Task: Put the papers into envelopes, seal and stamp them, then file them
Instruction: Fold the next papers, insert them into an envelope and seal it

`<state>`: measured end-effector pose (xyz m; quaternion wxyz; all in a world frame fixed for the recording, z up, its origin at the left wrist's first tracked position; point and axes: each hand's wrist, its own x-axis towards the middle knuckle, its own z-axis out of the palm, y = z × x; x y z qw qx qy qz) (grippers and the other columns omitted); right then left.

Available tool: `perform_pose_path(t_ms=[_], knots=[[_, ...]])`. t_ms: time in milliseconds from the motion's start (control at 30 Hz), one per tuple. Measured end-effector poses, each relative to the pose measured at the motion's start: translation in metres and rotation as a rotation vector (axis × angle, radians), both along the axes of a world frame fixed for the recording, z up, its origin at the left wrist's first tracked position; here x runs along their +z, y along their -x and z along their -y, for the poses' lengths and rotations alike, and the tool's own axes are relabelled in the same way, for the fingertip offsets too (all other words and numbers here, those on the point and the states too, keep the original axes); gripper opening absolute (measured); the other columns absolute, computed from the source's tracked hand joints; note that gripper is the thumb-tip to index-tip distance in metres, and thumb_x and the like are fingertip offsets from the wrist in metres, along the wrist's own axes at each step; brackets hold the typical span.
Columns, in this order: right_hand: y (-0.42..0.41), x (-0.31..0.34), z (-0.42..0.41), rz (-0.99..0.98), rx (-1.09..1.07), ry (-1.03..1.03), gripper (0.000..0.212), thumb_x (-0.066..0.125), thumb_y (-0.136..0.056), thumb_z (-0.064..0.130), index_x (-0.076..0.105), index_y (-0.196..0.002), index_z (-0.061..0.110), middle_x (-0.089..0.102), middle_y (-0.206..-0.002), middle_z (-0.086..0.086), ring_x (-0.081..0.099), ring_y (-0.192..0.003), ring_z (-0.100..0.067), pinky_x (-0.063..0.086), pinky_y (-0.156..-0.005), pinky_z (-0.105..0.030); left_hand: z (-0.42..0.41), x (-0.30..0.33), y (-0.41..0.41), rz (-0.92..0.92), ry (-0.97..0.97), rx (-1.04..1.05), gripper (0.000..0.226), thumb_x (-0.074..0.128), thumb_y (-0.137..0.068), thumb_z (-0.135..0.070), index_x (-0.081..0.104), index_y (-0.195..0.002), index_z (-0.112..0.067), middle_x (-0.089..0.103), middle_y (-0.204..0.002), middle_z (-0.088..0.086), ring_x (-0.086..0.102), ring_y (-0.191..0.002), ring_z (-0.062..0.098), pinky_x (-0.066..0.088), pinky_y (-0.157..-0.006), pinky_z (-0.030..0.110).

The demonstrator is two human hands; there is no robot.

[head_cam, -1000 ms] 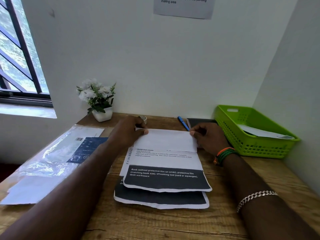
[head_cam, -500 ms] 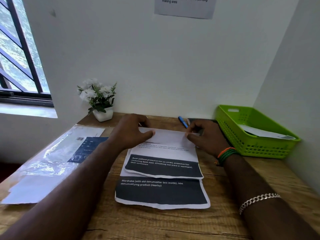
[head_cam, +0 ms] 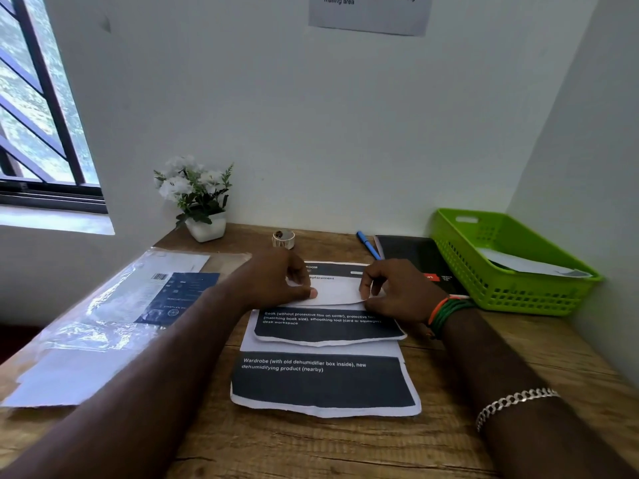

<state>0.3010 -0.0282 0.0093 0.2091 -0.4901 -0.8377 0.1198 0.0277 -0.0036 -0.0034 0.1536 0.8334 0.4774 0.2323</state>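
Left hand (head_cam: 276, 281) and right hand (head_cam: 397, 292) — both hands pinching the folded paper (head_cam: 337, 290), fingers curled

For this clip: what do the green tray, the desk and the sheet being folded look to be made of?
The green tray looks like moulded plastic: uniform glossy colour and a perforated lattice wall. The desk appears to be wood or a wood-look laminate, matte, with visible grain and knots. The sheet looks like ordinary printer paper, matte white with dark printed bands, bending softly under both hands.
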Motion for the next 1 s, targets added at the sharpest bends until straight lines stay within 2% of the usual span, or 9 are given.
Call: perform_pose_path(t_ms=[133, 267, 433, 500, 633, 800, 900, 1000], knots=[[0.001, -0.002, -0.001, 0.015, -0.040, 0.011, 0.014, 0.082, -0.072, 0.033, 0.072, -0.080, 0.027, 0.066, -0.082, 0.013, 0.063, -0.075, -0.004, 0.040, -0.063, -0.011, -0.001, -0.001, 0.000, -0.015, -0.018, -0.003, 0.020, 0.085, -0.077, -0.044, 0.077, -0.089, -0.030, 0.070, -0.094, -0.016, 0.063, -0.091, -0.001, 0.056, -0.087, 0.032], [0.008, -0.006, 0.000, -0.008, -0.045, -0.041, 0.024, 0.078, -0.079, 0.047, 0.070, -0.098, 0.035, 0.065, -0.098, 0.017, 0.061, -0.084, -0.004, 0.048, -0.076, -0.022, -0.001, -0.002, -0.001, -0.042, -0.005, 0.001, 0.020, 0.084, -0.078, -0.047, 0.074, -0.093, -0.037, 0.065, -0.099, -0.018, 0.060, -0.094, 0.000, 0.054, -0.087, 0.031], [0.018, -0.011, -0.003, 0.128, -0.062, -0.031, 0.035, 0.066, -0.089, 0.049, 0.067, -0.120, 0.032, 0.060, -0.115, 0.008, 0.056, -0.088, -0.008, 0.048, -0.086, -0.029, 0.003, 0.001, -0.009, -0.092, 0.015, 0.023, 0.028, 0.078, -0.086, -0.041, 0.069, -0.111, -0.034, 0.061, -0.110, -0.016, 0.056, -0.101, 0.004, 0.044, -0.081, 0.023], [0.021, -0.011, -0.003, 0.184, -0.075, -0.033, 0.039, 0.063, -0.091, 0.050, 0.065, -0.125, 0.031, 0.057, -0.118, 0.006, 0.052, -0.091, -0.008, 0.049, -0.090, -0.033, 0.006, 0.000, -0.015, -0.122, 0.016, 0.029, 0.034, 0.074, -0.089, -0.039, 0.065, -0.121, -0.032, 0.055, -0.112, -0.018, 0.054, -0.107, 0.005, 0.042, -0.084, 0.023], [0.029, -0.009, 0.000, 0.258, -0.105, -0.053, 0.040, 0.057, -0.094, 0.050, 0.061, -0.130, 0.032, 0.054, -0.125, 0.006, 0.056, -0.104, -0.015, 0.050, -0.091, -0.036, 0.009, -0.005, -0.032, -0.178, -0.025, -0.011, 0.043, 0.066, -0.094, -0.043, 0.061, -0.134, -0.028, 0.055, -0.127, -0.009, 0.050, -0.119, 0.010, 0.041, -0.096, 0.027], [0.034, -0.009, 0.000, 0.332, -0.132, -0.061, 0.042, 0.054, -0.096, 0.050, 0.058, -0.132, 0.030, 0.051, -0.131, 0.003, 0.054, -0.117, -0.020, 0.050, -0.095, -0.042, 0.014, -0.006, -0.044, -0.239, -0.049, -0.048, 0.047, 0.054, -0.099, -0.052, 0.062, -0.137, -0.024, 0.050, -0.121, -0.001, 0.048, -0.114, 0.017, 0.041, -0.095, 0.033], [0.036, -0.007, -0.001, 0.349, -0.143, -0.047, 0.041, 0.053, -0.096, 0.051, 0.057, -0.132, 0.031, 0.051, -0.132, 0.004, 0.054, -0.116, -0.019, 0.051, -0.094, -0.041, 0.013, -0.003, -0.042, -0.260, -0.035, 0.009, 0.050, 0.059, -0.098, -0.048, 0.063, -0.137, -0.017, 0.052, -0.124, 0.000, 0.051, -0.116, 0.016, 0.044, -0.098, 0.032], [0.036, -0.008, 0.000, 0.347, -0.155, -0.049, 0.040, 0.052, -0.096, 0.052, 0.057, -0.130, 0.033, 0.051, -0.131, 0.005, 0.054, -0.116, -0.019, 0.051, -0.093, -0.041, 0.011, 0.002, -0.038, -0.220, -0.001, 0.098, 0.044, 0.065, -0.096, -0.043, 0.068, -0.132, -0.018, 0.061, -0.127, 0.001, 0.058, -0.116, 0.018, 0.047, -0.099, 0.033]])
